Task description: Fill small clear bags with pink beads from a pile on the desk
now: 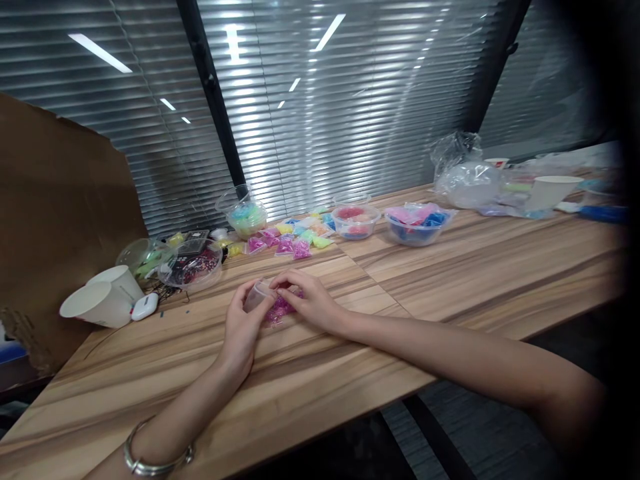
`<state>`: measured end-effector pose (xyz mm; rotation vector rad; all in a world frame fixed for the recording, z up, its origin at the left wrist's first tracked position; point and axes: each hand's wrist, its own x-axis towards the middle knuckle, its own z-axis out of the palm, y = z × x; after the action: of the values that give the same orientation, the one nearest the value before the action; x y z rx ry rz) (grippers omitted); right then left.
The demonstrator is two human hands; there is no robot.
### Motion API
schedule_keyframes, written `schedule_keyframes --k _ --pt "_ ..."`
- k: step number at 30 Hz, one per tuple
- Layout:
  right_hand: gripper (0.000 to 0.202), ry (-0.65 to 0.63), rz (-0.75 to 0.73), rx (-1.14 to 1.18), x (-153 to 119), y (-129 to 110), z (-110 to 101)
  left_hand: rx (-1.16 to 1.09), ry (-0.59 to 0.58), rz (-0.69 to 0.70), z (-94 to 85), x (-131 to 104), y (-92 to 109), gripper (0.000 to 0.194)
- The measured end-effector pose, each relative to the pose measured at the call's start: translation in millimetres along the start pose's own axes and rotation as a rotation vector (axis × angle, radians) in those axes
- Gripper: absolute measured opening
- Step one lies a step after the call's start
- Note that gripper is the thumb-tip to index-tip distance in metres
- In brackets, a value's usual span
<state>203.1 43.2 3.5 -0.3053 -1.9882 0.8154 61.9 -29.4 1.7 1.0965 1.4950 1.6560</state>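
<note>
My left hand (243,320) is wrapped around a small clear plastic cup (256,295), which is tilted on the wooden table. Fingers of my right hand (307,300) are bent and drawn together at the cup's rim; what they pinch is hidden. Just under and between both hands lie purple-pink beads (278,312), seemingly in a clear bag. Beyond my hands are several small bags of magenta beads (301,249) among yellow, green and blue ones.
Clear bowls with red pieces (356,220), blue and pink bags (419,223), green-blue contents (247,217) and dark beads (197,267) stand farther back. Paper cups (95,303) and a white case (145,307) are left, near cardboard (65,220). Crumpled plastic (465,177) lies right.
</note>
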Motion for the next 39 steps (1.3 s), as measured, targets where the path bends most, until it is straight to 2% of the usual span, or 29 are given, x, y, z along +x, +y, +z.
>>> schedule_keyframes --k 14,29,39 --pt "0.012 0.025 0.065 -0.033 0.4 1.2 -0.2 0.013 -0.062 -0.030 1.0 -0.3 3.2 0.042" --pt "0.022 -0.044 -0.028 0.019 2.2 4.1 0.0 -0.016 -0.074 -0.008 -0.3 -0.6 0.2 0.044" --pt "0.022 -0.021 -0.045 0.024 2.4 0.1 -0.5 -0.017 -0.079 -0.021 0.1 -2.0 2.6 0.045"
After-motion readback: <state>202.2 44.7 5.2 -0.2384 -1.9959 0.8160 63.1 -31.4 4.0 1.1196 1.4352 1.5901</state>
